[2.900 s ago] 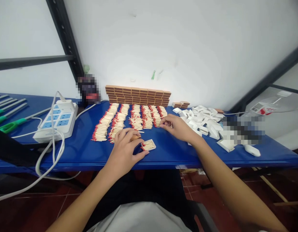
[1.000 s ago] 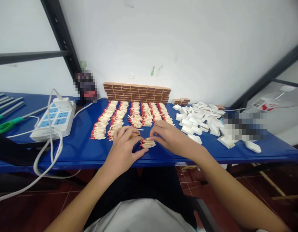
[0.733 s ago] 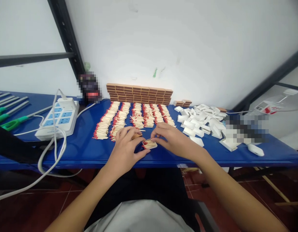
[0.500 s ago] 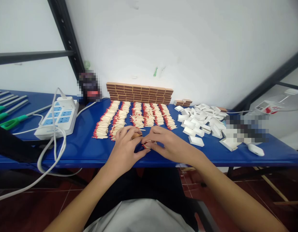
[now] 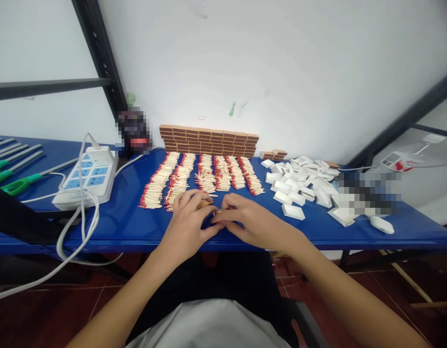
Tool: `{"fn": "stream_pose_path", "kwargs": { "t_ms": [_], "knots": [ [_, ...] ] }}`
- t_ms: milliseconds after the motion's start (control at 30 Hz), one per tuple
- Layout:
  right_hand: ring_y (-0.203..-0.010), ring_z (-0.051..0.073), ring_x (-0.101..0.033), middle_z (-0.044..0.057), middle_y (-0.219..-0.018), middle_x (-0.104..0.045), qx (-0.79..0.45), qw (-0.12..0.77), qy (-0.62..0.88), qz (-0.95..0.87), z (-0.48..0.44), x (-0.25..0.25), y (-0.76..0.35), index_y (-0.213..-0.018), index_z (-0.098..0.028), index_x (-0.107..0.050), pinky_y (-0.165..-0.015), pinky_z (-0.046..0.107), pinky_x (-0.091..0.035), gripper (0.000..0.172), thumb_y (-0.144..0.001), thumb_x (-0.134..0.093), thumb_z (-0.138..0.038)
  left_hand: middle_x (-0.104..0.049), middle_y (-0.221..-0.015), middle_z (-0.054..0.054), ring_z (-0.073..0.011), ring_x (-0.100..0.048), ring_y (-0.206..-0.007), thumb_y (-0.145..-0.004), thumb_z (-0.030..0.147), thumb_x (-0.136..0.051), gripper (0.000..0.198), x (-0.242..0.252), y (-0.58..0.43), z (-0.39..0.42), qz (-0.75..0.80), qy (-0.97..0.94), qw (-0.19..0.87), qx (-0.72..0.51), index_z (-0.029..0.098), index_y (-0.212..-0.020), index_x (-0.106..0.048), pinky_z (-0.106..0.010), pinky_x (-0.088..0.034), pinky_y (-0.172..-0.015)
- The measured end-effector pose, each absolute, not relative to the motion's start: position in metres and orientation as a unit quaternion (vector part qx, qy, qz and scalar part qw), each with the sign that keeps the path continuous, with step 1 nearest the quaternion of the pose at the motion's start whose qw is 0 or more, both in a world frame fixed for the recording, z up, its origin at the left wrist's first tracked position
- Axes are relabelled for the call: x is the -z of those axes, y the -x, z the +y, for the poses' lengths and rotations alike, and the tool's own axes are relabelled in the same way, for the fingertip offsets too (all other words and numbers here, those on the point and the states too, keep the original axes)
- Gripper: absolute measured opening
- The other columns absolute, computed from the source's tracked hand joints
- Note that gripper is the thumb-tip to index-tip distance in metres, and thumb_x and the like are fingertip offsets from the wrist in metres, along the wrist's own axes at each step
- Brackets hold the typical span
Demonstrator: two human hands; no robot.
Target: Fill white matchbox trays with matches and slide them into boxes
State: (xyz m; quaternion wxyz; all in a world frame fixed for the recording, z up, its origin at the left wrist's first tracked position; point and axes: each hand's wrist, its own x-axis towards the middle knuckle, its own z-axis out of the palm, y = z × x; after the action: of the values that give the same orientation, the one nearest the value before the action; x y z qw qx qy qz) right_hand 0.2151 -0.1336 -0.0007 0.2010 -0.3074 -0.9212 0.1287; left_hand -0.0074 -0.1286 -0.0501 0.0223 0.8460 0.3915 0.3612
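Note:
My left hand (image 5: 189, 215) is curled round a small brown matchbox (image 5: 203, 203), most of it hidden under the fingers. Close against it, my right hand (image 5: 243, 215) pinches some red-tipped matches (image 5: 218, 211); only a few heads and sticks show between the fingertips. The fingertips of both hands nearly meet just above the front of the blue table. Beyond them lie several long rows of loose matches (image 5: 206, 176), pale sticks with red heads. A loose match lies just past my hands.
Behind the rows, a stacked wall of brown matchboxes (image 5: 209, 140) stands against the white wall. White inner trays (image 5: 292, 211) are heaped on the right, near a plastic bottle (image 5: 397, 159). A power strip (image 5: 87, 179) with white cables and green-handled tools (image 5: 22, 184) occupy the left.
My right hand has shifted slightly left toward the matchbox, its fingers drawn in around the matches. My left hand stays in nearly the same place.

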Motion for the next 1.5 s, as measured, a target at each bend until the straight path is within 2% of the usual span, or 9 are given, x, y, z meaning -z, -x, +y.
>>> {"fn": "stream_pose_path", "kwargs": {
  "t_ms": [100,367,600,700,867,1067,1233,1333,1500],
  "knots": [
    [-0.088,0.02,-0.057,0.007,-0.096,-0.059,-0.123,0.215,0.31,-0.918,-0.133,0.001,-0.215,-0.104,-0.02,-0.078,-0.076,0.035,-0.048,0.024,-0.104,-0.056,-0.011,-0.071,-0.126,-0.008,-0.0329,-0.054,-0.131,-0.09,0.036,-0.085,0.02,0.05,0.007,-0.129,0.392,-0.845,0.02,-0.362,0.023,-0.104,-0.078,-0.053,-0.04,-0.109],
    [-0.086,0.019,-0.058,0.005,-0.094,-0.058,-0.14,0.217,0.306,-0.916,-0.133,0.001,-0.222,-0.107,-0.021,-0.081,-0.076,0.034,-0.048,0.032,-0.098,-0.057,-0.002,-0.07,-0.126,-0.008,-0.032,-0.055,-0.129,-0.091,0.035,-0.084,0.02,0.05,0.007,-0.129,0.387,-0.845,0.019,-0.368,0.023,-0.105,-0.078,-0.053,-0.041,-0.11],
    [-0.084,0.018,-0.058,0.004,-0.093,-0.056,-0.143,0.24,0.315,-0.907,-0.131,0.004,-0.231,-0.117,-0.026,-0.081,-0.073,0.032,-0.047,0.039,-0.098,-0.056,-0.003,-0.07,-0.127,-0.009,-0.0319,-0.055,-0.129,-0.091,0.036,-0.084,0.022,0.051,0.007,-0.128,0.384,-0.846,0.014,-0.371,0.023,-0.107,-0.078,-0.053,-0.04,-0.11],
    [-0.085,0.018,-0.059,0.004,-0.093,-0.057,-0.148,0.229,0.321,-0.907,-0.131,0.006,-0.232,-0.115,-0.026,-0.081,-0.075,0.032,-0.047,0.04,-0.096,-0.056,0.0,-0.07,-0.127,-0.009,-0.032,-0.055,-0.128,-0.09,0.036,-0.085,0.022,0.052,0.007,-0.128,0.382,-0.845,0.011,-0.374,0.023,-0.106,-0.078,-0.053,-0.04,-0.109],
    [-0.08,0.017,-0.057,0.003,-0.092,-0.056,-0.153,0.252,0.331,-0.896,-0.131,0.006,-0.233,-0.114,-0.026,-0.081,-0.071,0.032,-0.046,0.04,-0.097,-0.055,-0.001,-0.07,-0.126,-0.008,-0.0319,-0.056,-0.128,-0.09,0.037,-0.085,0.023,0.052,0.007,-0.128,0.382,-0.844,0.011,-0.376,0.023,-0.108,-0.078,-0.052,-0.04,-0.108],
    [-0.083,0.017,-0.059,0.003,-0.094,-0.058,-0.174,0.245,0.323,-0.897,-0.133,0.005,-0.231,-0.112,-0.025,-0.081,-0.074,0.031,-0.047,0.037,-0.098,-0.056,-0.002,-0.07,-0.127,-0.009,-0.0329,-0.055,-0.128,-0.09,0.035,-0.085,0.024,0.05,0.007,-0.129,0.382,-0.846,0.013,-0.37,0.023,-0.108,-0.079,-0.054,-0.041,-0.11],
    [-0.085,0.018,-0.058,0.004,-0.093,-0.057,-0.148,0.256,0.318,-0.901,-0.129,0.008,-0.229,-0.125,-0.025,-0.076,-0.075,0.033,-0.047,0.035,-0.105,-0.052,-0.009,-0.07,-0.127,-0.009,-0.0325,-0.055,-0.129,-0.09,0.036,-0.085,0.022,0.05,0.007,-0.129,0.38,-0.847,0.013,-0.37,0.023,-0.106,-0.079,-0.054,-0.041,-0.11],
    [-0.085,0.018,-0.057,0.005,-0.094,-0.058,-0.14,0.228,0.315,-0.911,-0.13,0.008,-0.228,-0.119,-0.024,-0.078,-0.075,0.033,-0.047,0.034,-0.103,-0.053,-0.007,-0.071,-0.127,-0.008,-0.0322,-0.055,-0.128,-0.09,0.036,-0.085,0.021,0.05,0.007,-0.128,0.381,-0.848,0.015,-0.368,0.023,-0.105,-0.079,-0.053,-0.041,-0.11],
    [-0.084,0.018,-0.058,0.004,-0.093,-0.057,-0.136,0.241,0.331,-0.902,-0.133,0.005,-0.229,-0.117,-0.023,-0.078,-0.075,0.032,-0.047,0.034,-0.103,-0.052,-0.007,-0.071,-0.126,-0.008,-0.0318,-0.055,-0.128,-0.09,0.037,-0.085,0.023,0.051,0.007,-0.128,0.383,-0.846,0.014,-0.371,0.023,-0.107,-0.079,-0.052,-0.041,-0.109]
  ]
}}
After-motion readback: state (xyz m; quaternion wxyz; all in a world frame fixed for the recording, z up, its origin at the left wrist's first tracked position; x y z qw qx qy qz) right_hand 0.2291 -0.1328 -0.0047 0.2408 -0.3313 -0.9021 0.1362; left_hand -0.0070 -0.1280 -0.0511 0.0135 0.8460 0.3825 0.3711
